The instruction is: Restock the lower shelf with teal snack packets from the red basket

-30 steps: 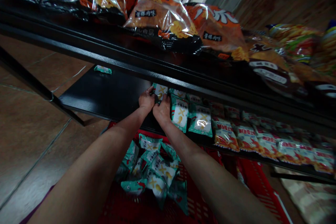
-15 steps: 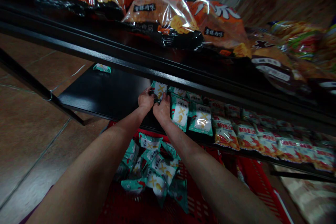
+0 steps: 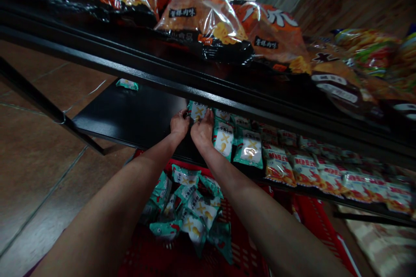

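Note:
On the lower black shelf point(image 3: 143, 117), a teal-and-white snack bag point(image 3: 196, 111) lies between my two hands. My left hand point(image 3: 180, 124) grips its left edge with curled fingers, the fingertips partly hidden. At its right side my right hand point(image 3: 202, 130) pinches the bag, thumb over the front. Just right of that hand lies a matching snack bag point(image 3: 223, 139), with another teal bag point(image 3: 249, 149) beside it. Below my forearms, a red basket point(image 3: 240, 242) holds several loose teal bags point(image 3: 195, 205) in a heap.
An upper shelf edge point(image 3: 139, 73) runs close above my hands, carrying large orange snack bags point(image 3: 208, 21). Rows of red-and-white snack bags point(image 3: 305, 166) fill the lower shelf rightward. One teal bag point(image 3: 127, 84) lies at the far left back. A shelf post point(image 3: 35, 95) stands left.
My right hand has shifted slightly up and rightward along the bag, and my left hand has moved slightly left. More of the bag's front now shows between them.

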A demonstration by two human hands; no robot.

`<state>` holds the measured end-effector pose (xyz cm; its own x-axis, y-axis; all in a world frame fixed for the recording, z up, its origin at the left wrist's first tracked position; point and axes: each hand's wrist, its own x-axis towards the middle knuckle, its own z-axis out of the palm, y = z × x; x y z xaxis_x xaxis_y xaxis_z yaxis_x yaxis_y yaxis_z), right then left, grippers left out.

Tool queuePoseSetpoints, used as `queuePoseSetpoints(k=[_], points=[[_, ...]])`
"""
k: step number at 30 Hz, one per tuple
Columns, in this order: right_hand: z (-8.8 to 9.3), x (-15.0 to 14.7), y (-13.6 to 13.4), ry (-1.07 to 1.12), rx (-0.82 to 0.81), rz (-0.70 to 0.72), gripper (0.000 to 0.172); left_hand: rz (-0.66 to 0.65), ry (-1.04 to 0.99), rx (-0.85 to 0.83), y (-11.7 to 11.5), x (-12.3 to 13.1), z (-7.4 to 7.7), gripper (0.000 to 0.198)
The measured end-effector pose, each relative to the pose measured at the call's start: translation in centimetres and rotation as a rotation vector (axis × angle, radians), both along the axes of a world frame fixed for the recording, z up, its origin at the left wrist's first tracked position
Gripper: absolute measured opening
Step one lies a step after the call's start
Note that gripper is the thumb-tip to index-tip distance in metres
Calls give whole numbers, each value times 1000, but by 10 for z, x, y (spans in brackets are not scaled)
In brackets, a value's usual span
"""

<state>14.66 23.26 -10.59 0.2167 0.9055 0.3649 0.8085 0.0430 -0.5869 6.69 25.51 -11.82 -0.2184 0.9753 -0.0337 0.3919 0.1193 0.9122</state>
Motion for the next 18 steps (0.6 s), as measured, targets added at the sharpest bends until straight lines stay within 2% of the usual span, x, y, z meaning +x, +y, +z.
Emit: queuePoseSetpoints(k=[7,12,18], points=[[4,8,9,51,-45,-14,49,7,4,29,1,0,-7,36],[6,12,16,101,-47,-15,41,43,25,35,1,-1,-1,32],[7,13,14,83,-65,-9,42,82,65,0,-1,-4,6,29]])
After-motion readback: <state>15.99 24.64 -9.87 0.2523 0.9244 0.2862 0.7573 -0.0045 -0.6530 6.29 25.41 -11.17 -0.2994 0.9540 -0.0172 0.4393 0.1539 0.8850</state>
